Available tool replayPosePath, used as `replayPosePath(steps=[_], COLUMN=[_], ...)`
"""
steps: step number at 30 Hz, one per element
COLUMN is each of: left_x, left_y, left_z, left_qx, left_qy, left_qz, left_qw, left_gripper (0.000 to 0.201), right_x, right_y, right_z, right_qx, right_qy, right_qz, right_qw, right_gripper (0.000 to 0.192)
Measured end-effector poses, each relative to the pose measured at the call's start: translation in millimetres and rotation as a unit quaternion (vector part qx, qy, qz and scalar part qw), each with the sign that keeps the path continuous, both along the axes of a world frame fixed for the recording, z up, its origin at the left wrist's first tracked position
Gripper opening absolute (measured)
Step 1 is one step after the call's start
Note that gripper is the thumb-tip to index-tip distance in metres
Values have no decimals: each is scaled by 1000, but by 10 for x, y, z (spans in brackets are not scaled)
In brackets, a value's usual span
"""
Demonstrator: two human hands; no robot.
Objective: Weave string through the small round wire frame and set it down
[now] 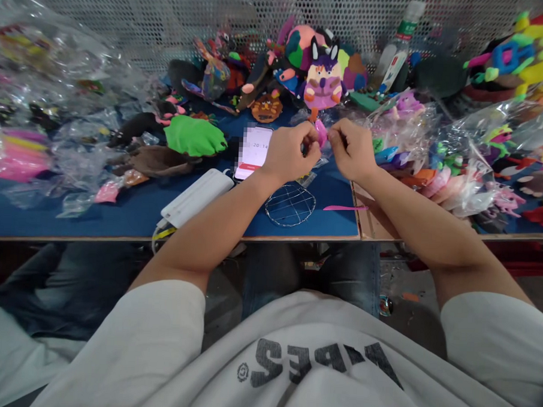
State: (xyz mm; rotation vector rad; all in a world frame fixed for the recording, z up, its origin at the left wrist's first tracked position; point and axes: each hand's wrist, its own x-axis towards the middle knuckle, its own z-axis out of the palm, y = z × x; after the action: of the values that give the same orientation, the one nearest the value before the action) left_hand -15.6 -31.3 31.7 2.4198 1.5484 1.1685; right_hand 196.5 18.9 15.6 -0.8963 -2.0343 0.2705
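Observation:
My left hand (294,147) is closed, with a small pink lump of modelling clay (320,133) at its fingertips. Close by on the other side of the lump is my right hand (353,148), its thumb and fingers pinched together; what they hold, if anything, is hidden. Both hands are above the blue table, in front of a purple and cream clay animal figure (323,86) with dark pointed ears. Below them on the tabletop lie a round wire grid (290,205) and a thin pink modelling knife (345,208).
Left of my hands are a lit phone (250,157), a white power bank (197,194) and a green clay piece (194,136). Bagged clay (24,155) lies farther left. Wrapped clay figures (453,157) crowd the right side. A bottle (398,44) stands before the perforated metal panel (140,18).

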Motion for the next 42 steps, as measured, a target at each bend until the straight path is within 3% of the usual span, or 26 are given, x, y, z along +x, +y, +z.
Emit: replayPosePath(steps=[6,9,12,16,18,22,25,28,35,42], left_x=[-34,-48,-26,11,2,-45,-52,-39,-11,-29], left_y=[151,197,187,148,138,139,155,172,161,192], left_z=[-99,-123,-106,-81,-77,-78,-95,-126,-148,-168], left_qx=[-23,-22,8,55,57,24,2,-4,25,44], left_qy=[-2,-2,-8,-11,-13,-27,-24,-19,8,27], left_qz=[-22,-24,16,71,77,41,1,-2,18,35], left_qw=[999,999,1000,996,995,998,1000,1000,999,998], left_gripper=[33,41,49,53,51,39,27,18,29,36], right_x=[6,47,104,113,83,27,25,33,-10,56], right_y=[38,111,254,405,421,376,309,221,70,188], right_z=[-29,-55,-103,-194,-236,-252,-191,-99,-29,-101], right_qx=[27,27,33,41,33,-10,-15,-20,1,-10], right_qy=[-11,14,71,100,115,94,56,29,-3,-6], right_qz=[25,1,-59,-88,-78,12,46,51,47,40], right_qw=[999,1000,995,990,990,995,997,998,999,999], right_gripper=[57,57,58,60,58,47,50,41,39,34])
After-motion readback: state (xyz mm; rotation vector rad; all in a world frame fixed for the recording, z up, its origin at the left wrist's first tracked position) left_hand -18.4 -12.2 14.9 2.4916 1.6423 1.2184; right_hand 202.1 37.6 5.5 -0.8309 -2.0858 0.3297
